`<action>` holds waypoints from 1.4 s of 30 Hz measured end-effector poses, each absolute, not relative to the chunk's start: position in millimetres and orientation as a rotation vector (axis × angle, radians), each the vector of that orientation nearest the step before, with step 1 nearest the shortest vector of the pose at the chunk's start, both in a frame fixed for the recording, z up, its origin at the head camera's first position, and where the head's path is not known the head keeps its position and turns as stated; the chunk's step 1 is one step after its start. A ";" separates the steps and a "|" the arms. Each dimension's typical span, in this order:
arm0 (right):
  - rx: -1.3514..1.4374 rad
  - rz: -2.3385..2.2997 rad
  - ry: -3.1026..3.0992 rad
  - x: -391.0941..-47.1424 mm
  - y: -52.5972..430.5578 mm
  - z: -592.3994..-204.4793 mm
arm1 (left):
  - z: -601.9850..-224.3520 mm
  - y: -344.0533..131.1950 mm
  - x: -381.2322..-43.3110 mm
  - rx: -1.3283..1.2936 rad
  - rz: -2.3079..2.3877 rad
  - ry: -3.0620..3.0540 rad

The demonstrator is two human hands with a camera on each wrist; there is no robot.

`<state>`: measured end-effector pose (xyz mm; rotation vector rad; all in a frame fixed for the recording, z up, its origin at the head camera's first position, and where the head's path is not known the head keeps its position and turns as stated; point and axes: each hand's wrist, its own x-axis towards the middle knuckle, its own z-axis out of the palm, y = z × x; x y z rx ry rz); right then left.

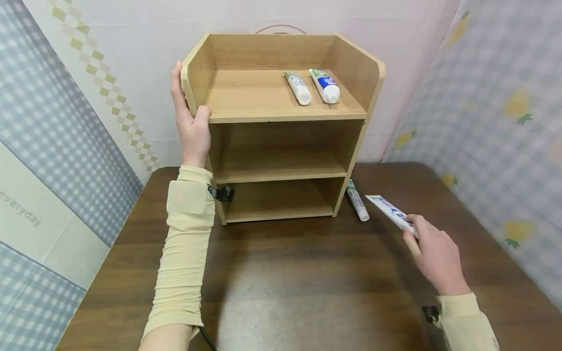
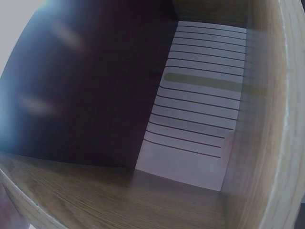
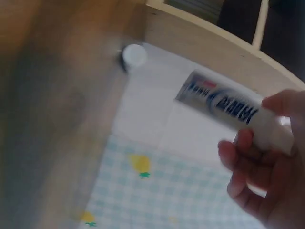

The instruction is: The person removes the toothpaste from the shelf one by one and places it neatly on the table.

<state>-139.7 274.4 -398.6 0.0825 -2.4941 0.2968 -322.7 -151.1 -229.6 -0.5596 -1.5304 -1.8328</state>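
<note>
A three-tier shelf unit of light, wood-grained board (image 1: pixel 250 95) is stood on a dark brown wooden tabletop (image 1: pixel 298 278). Its left side panel is gripped by the left hand (image 1: pixel 193 131), with the thumb laid at the front edge of the top board and the fingers set round the panel's outer side; the unit is probably being steadied this way.

By the right hand (image 1: pixel 436 253), a white toothpaste tube with blue lettering (image 1: pixel 391 210) is held at its cap end between thumb and fingers, to the right of the unit and seemingly above the tabletop. Its flat end is pointed toward the unit, and most of its body is left uncovered, perhaps so that it can be laid down cap-forward.

That orientation is matched on the top board, where a slim white-and-green tube (image 1: pixel 298 88) and a white-and-blue tube with a white cap (image 1: pixel 325 87) are laid side by side, caps frontward. Another pale tube with a green end (image 1: pixel 357 201) is rested on the tabletop, just beside the unit's right side.
</note>
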 end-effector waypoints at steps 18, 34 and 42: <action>-0.061 0.341 -3.119 -157.8 316.8 -429.0 | -231.9 -150.5 -322.2 -0.525 -1.824 -1.517; 0.044 0.271 -3.053 -174.3 336.1 -432.0 | -228.0 -145.4 -323.3 -0.534 -1.825 -1.508; 0.056 0.456 -3.093 -190.0 347.5 -428.7 | -229.0 -146.6 -324.2 -0.545 -1.812 -1.502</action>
